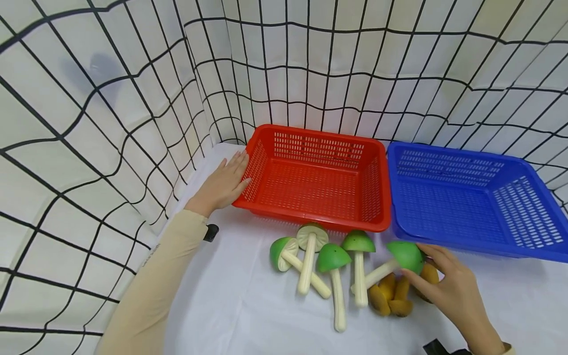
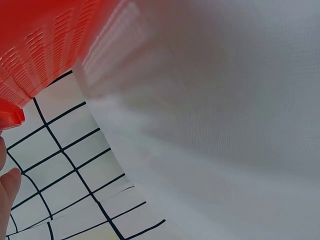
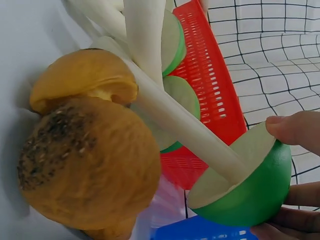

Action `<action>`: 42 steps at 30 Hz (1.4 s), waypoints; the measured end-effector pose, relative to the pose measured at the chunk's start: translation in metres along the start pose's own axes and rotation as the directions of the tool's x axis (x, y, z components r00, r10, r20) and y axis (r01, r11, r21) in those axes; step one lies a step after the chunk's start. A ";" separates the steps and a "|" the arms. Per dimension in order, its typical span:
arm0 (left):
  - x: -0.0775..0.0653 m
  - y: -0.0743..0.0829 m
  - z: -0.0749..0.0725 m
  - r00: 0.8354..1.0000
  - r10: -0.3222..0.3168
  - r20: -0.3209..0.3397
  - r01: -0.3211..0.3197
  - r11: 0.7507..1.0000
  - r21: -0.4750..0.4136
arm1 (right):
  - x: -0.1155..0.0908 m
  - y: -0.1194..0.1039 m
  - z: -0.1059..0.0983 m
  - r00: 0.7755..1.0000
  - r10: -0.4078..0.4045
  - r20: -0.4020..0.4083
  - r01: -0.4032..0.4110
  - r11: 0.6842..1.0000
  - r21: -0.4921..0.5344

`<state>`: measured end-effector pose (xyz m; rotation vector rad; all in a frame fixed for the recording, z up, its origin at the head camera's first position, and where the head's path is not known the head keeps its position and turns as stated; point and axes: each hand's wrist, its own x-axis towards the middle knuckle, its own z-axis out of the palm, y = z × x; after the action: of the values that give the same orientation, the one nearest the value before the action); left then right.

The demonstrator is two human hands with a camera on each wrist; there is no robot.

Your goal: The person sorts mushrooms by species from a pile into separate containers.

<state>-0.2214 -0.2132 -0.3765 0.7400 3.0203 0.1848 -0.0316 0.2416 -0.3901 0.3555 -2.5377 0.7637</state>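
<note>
The left hand (image 1: 227, 181) lies with its fingers extended against the left rim of a red, rectangular, slotted plastic basket (image 1: 310, 185), touching it without gripping. The right hand (image 1: 450, 283) is partly closed, pinching between thumb and fingers the rounded cap of a toy-like mushroom with a glossy green cap and a pale cream stem (image 1: 407, 256). This held mushroom is in front of the blue, rectangular, slotted plastic basket (image 1: 461, 207), near its front left corner, cap to the right and stem slanting down to the left. Its stem end passes behind the stem of another green-capped mushroom (image 1: 358, 241). To the left of that, three more lie in front of the red basket: one with its green cap toward the viewer (image 1: 334, 257), one showing its pale, ribbed underside (image 1: 306, 261), and a leftmost one (image 1: 279, 254) whose stem slants beneath its neighbour's. Just below the held cap sits a cluster of small yellow-brown mushrooms (image 1: 390, 296); the right wrist view shows a large brown cap with dark specks (image 3: 90, 162) close by. The two baskets stand side by side on a white cloth (image 1: 230, 315), with a black wire grid (image 1: 328, 75) rising behind.
</note>
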 end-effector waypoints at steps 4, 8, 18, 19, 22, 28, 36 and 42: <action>0.000 0.001 0.000 1.000 0.000 -0.004 0.000 1.000 -0.001 | 0.000 -0.002 -0.004 1.000 0.020 -0.017 -0.020 1.000 0.001; -0.001 0.000 0.001 1.000 0.003 -0.005 -0.003 1.000 -0.004 | 0.001 -0.004 -0.006 0.999 0.000 -0.042 0.000 1.000 0.004; -0.006 -0.002 0.002 1.000 -0.016 0.009 0.017 1.000 -0.011 | 0.007 0.003 -0.004 0.994 -0.064 -0.087 0.073 0.992 0.103; -0.006 -0.003 0.003 1.000 -0.014 0.007 0.014 1.000 -0.010 | 0.007 0.003 -0.004 0.994 -0.065 -0.086 0.074 0.991 0.108; -0.007 -0.003 0.004 1.000 -0.011 -0.003 0.011 1.000 -0.013 | 0.008 0.003 -0.006 0.994 -0.068 -0.081 0.077 0.991 0.110; -0.007 -0.003 0.004 1.000 -0.007 -0.002 0.007 1.000 -0.022 | 0.011 0.000 -0.013 0.996 -0.059 -0.059 0.065 0.993 0.100; -0.006 -0.002 0.001 1.000 -0.008 -0.003 0.008 1.000 -0.017 | 0.017 -0.002 -0.024 0.997 -0.050 -0.067 0.057 0.993 0.107; -0.001 -0.001 0.001 1.000 0.001 -0.015 -0.001 1.000 -0.031 | 0.029 -0.003 -0.034 0.994 -0.063 -0.092 0.073 0.991 0.110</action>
<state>-0.2208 -0.2142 -0.3775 0.7408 3.0242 0.2371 -0.0432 0.2557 -0.3499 0.4336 -2.3931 0.8803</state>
